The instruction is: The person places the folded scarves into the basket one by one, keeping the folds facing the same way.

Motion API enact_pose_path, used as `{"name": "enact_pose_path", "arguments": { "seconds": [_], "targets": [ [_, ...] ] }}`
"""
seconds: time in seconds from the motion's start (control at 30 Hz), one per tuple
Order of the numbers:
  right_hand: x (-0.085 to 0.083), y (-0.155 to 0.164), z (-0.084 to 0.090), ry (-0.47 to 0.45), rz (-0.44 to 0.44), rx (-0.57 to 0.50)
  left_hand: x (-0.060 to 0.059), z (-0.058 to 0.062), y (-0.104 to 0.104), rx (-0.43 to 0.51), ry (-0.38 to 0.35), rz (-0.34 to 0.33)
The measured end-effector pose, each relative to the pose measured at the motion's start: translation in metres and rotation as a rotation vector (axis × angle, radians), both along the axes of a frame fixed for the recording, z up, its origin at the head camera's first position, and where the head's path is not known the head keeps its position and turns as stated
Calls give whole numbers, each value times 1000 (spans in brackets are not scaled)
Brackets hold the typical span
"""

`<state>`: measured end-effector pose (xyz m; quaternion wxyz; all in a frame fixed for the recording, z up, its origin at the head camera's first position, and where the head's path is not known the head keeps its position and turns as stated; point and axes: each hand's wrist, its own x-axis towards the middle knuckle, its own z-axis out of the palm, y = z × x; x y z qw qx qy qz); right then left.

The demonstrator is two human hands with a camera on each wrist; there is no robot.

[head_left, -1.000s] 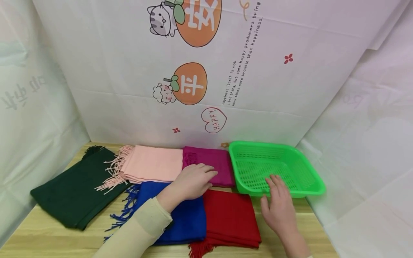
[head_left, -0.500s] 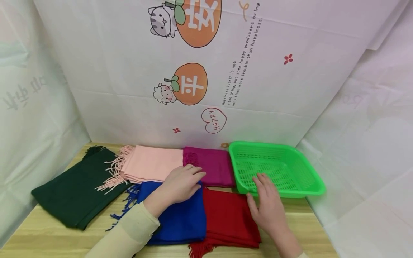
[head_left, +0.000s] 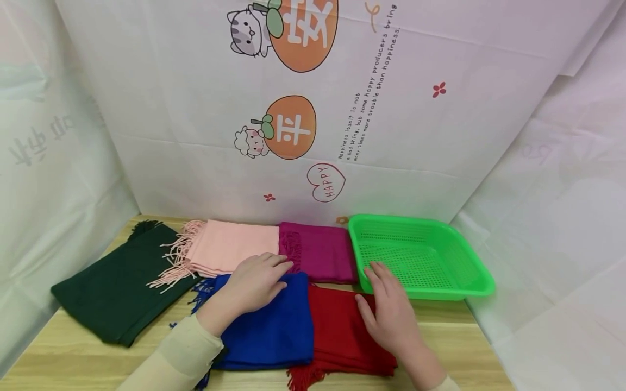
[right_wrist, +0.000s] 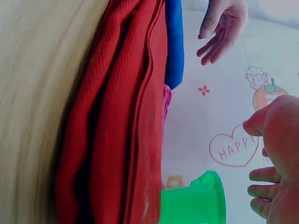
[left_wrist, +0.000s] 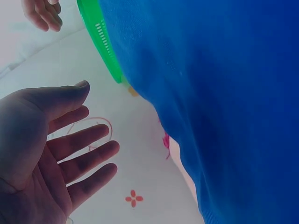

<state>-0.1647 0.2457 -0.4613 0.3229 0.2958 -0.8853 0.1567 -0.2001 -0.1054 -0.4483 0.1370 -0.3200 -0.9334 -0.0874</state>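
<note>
Hands partly hide blue and red scarves.

We are looking at a blue scarf lying folded flat on the wooden table, its fringe trailing off the left edge toward us. A red scarf is lying folded right beside it on the right, their edges touching, its fringe hanging at the near end. Our left hand is hovering, fingers relaxed, above the blue one's far edge, and our right hand is hovering likewise over the red one's right side.
</note>
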Motion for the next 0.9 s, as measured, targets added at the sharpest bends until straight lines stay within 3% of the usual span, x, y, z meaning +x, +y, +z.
{"name": "enact_pose_path", "arguments": {
  "seconds": [0.3,0.9],
  "targets": [
    [1,-21,-1,-93,3,38,7,-1,-19,18,13,40],
    [8,-61,-2,-369,-47,107,28,-9,-58,-21,24,123]
  ]
}}
